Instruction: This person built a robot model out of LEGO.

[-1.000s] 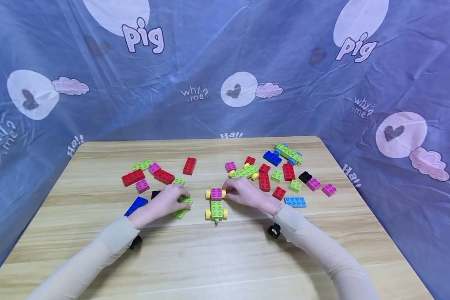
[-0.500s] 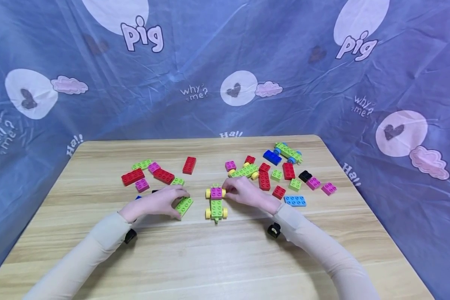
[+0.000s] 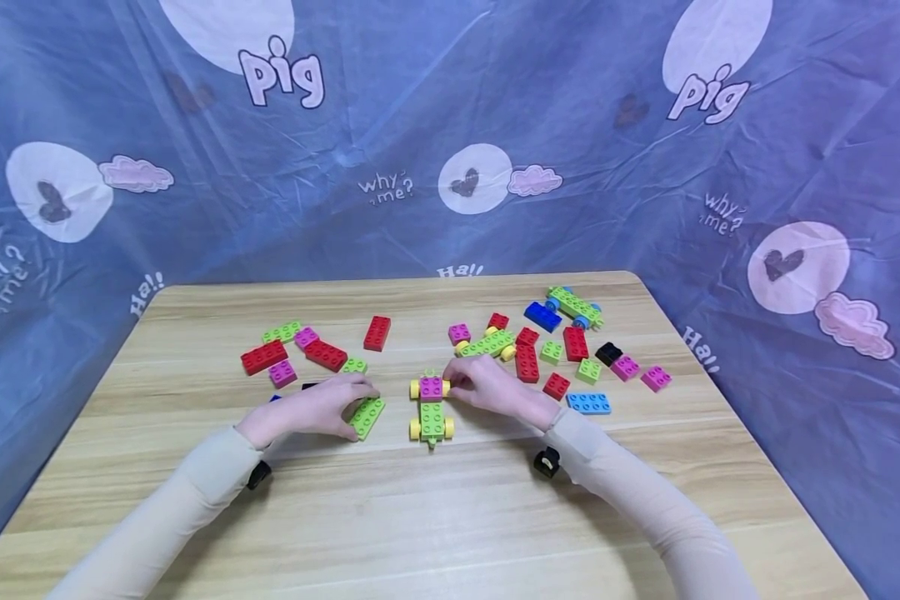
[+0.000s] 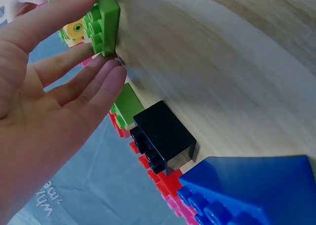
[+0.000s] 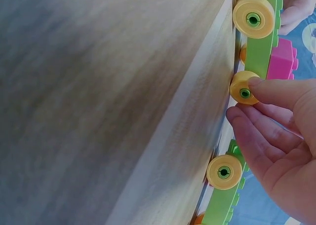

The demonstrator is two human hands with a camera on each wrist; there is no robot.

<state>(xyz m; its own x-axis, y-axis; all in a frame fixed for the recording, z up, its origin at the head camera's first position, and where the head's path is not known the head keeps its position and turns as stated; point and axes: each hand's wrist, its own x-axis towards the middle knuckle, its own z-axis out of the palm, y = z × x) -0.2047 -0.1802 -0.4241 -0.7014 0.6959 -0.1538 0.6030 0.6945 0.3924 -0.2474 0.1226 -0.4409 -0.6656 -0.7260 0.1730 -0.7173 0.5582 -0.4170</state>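
My left hand (image 3: 311, 412) spans a lime-green 2x4 building brick (image 3: 368, 418) lying on the table, thumb at its near end and fingers at its far end. In the left wrist view, the thumb and fingertips are at opposite ends of this brick (image 4: 109, 22). To its right stands a toy car (image 3: 432, 423) with a green base and yellow wheels; a magenta brick (image 3: 431, 388) is fixed on its far half. My right hand (image 3: 487, 383) pinches the car's far right wheel (image 5: 237, 89), thumb on its face.
Behind the left hand lie red bricks (image 3: 326, 356), a small green brick (image 3: 356, 366), a black brick (image 4: 165, 131) and a blue brick (image 4: 252, 185). A second yellow-wheeled base (image 3: 487, 343) stands just beyond the right hand. Several loose bricks and a blue-wheeled base (image 3: 573, 307) lie farther right.
My left hand has drawn back a little to the left, its thumb moving to the green brick's near end, so more of the brick shows. The right hand and the car stay in place.
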